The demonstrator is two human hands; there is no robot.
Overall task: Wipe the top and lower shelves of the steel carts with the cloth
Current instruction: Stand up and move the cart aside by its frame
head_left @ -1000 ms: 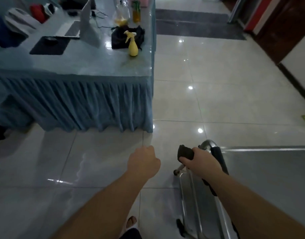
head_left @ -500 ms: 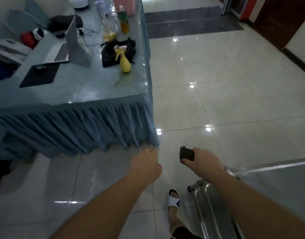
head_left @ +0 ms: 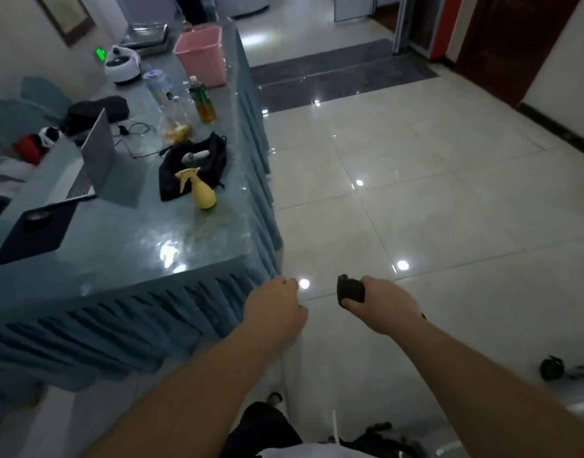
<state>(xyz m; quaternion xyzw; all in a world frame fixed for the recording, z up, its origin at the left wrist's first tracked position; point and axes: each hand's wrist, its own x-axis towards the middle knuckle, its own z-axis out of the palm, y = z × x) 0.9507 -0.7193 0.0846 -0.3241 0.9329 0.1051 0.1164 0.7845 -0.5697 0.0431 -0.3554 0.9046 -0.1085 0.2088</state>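
No readable text — bottle labels, green wall sign too blurred.

You had two hands in view: your left hand (head_left: 274,309) at lower centre, your right hand (head_left: 381,304) beside it, and one dark cloth (head_left: 350,289) between them. On the one blue-skirted table (head_left: 125,246) at the left of the frame you had one yellow spray bottle (head_left: 199,188), one black bag (head_left: 193,166), one laptop (head_left: 97,160), one mouse (head_left: 36,217) on one mouse pad (head_left: 33,234), one pink bin (head_left: 201,56) and three drink bottles: one amber-filled bottle (head_left: 203,100), one clear bottle (head_left: 175,122) and one lidded tumbler (head_left: 158,85). One caster wheel (head_left: 551,368) showed at the lower right.
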